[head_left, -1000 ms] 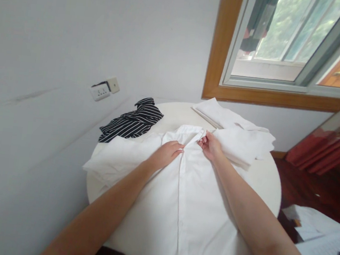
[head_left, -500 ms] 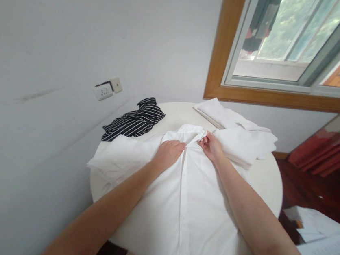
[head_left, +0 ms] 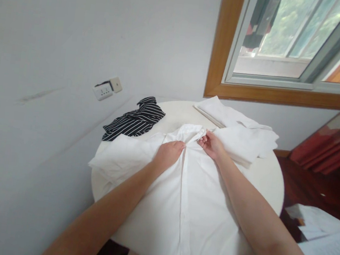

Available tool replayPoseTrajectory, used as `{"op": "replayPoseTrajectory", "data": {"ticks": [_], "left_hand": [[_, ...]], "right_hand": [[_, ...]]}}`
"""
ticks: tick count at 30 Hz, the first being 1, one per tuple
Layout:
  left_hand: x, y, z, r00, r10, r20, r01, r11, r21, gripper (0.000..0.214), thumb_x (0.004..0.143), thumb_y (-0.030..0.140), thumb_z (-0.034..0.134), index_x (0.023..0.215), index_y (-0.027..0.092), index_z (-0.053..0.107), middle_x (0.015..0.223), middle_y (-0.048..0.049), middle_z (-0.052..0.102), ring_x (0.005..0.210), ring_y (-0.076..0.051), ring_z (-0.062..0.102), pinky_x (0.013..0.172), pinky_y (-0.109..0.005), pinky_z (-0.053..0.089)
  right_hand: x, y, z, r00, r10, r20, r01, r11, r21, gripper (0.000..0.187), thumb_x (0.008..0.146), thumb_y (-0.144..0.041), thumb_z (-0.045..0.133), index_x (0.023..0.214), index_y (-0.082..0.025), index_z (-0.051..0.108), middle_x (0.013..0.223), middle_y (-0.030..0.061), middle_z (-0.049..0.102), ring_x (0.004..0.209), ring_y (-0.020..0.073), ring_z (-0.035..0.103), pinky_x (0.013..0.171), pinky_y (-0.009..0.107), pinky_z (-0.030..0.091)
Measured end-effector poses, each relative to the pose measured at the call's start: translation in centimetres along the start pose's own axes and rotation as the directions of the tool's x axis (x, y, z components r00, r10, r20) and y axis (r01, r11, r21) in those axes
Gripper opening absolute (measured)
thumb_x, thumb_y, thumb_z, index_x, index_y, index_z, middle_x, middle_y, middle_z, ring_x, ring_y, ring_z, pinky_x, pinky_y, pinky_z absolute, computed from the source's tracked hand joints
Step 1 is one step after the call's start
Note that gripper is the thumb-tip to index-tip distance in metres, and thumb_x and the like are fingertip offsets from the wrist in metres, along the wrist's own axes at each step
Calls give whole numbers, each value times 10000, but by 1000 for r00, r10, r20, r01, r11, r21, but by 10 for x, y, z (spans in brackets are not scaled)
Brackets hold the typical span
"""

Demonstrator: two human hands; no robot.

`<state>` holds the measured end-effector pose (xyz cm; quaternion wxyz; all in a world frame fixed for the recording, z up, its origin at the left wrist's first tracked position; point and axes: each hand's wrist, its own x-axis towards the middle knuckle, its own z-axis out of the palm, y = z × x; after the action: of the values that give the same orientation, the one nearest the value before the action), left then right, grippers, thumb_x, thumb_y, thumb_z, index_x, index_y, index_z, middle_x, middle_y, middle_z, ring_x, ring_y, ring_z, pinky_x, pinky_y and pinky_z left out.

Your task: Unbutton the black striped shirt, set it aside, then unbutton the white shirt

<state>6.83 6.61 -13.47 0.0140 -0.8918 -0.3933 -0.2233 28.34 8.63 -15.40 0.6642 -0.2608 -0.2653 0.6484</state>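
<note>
A white button-up shirt (head_left: 180,202) lies spread face up on a round white table (head_left: 270,180), its hem hanging over the near edge. My left hand (head_left: 168,154) presses down on the shirt's chest just left of the placket, fingers curled together. My right hand (head_left: 212,144) pinches the fabric near the collar (head_left: 192,132), at the top of the placket. Both forearms reach across the shirt.
A black-and-white striped garment (head_left: 135,121) lies at the table's far left. Folded white clothes (head_left: 237,129) are stacked at the far right. A wall socket (head_left: 107,89) and a wood-framed window (head_left: 289,47) lie beyond. Papers (head_left: 320,238) sit on the dark floor at right.
Both hands stay at the collar with only slight finger shifts. The view has drifted a little.
</note>
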Motion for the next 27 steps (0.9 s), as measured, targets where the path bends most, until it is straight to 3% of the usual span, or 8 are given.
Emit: {"op": "replayPoseTrajectory", "data": {"ticks": [7,19,22,27], "left_hand": [[1,-7,4,999,-33,-40,28,993,-115,176,951,316,467,977,183,581,964,-60,690,912,-197,648,825,-305,491],[-1,-6,-1,997,65,-51,-64,997,33,306,975,349,384,962,216,659,906,-48,704,868,-186,636,753,-293,447],[0,-11,-8,996,86,-6,-86,996,10,370,979,411,360,937,217,673,872,-50,688,852,-185,618,746,-295,435],[-2,-7,-30,951,281,130,-258,951,-173,387,934,413,455,703,202,683,945,-70,641,962,-201,556,891,-339,407]], "right_hand": [[0,-2,-2,1000,17,-26,-16,999,34,281,852,-264,645,658,-195,454,475,-62,426,483,75,460,512,155,481],[-2,-4,2,998,25,-62,-21,998,63,276,855,-240,640,657,-197,453,469,-69,413,462,69,443,506,152,482],[1,-7,-1,995,23,-97,-12,994,108,284,863,-217,610,640,-193,437,461,-68,404,456,64,448,508,145,479],[6,-17,-10,974,-88,-211,117,985,127,326,883,-177,509,592,-195,366,426,-77,329,384,52,376,430,124,416]]}}
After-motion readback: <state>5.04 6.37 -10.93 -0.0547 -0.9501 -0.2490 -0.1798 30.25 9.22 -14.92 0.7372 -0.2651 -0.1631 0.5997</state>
